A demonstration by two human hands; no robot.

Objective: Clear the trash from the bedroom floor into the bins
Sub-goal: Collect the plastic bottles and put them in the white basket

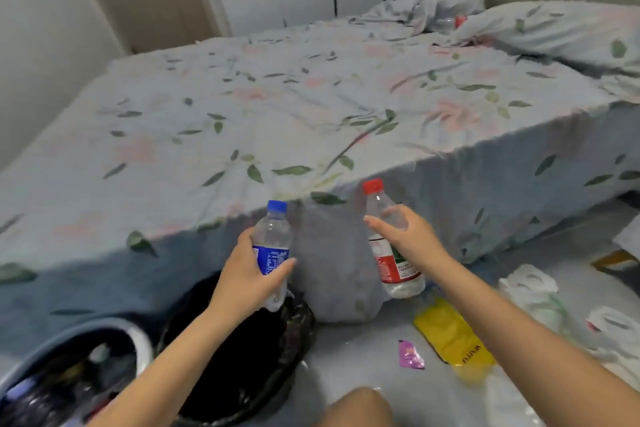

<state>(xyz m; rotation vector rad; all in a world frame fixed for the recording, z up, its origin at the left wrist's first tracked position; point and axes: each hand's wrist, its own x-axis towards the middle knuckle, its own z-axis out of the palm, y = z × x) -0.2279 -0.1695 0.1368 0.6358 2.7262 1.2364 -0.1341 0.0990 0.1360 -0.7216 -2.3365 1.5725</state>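
My left hand [247, 274] grips a clear plastic bottle with a blue cap and blue label [272, 246], held upright over the black-lined bin [242, 350]. My right hand [408, 236] grips a second clear bottle with a red cap and red label [388, 246], held upright and slightly tilted in front of the bed's side. A blue-rimmed bin [69, 333] with dark trash inside sits at the lower left. On the floor to the right lie a yellow wrapper [453, 343], a small pink wrapper [410, 355] and crumpled white plastic bags [533, 291].
A bed [277, 107] with a floral sheet fills the middle, its cover hanging to the floor. A crumpled quilt and pillow lie at its far right, with a red-capped bottle [453, 22] among them. My knee [356, 407] shows at the bottom. A door stands at the back left.
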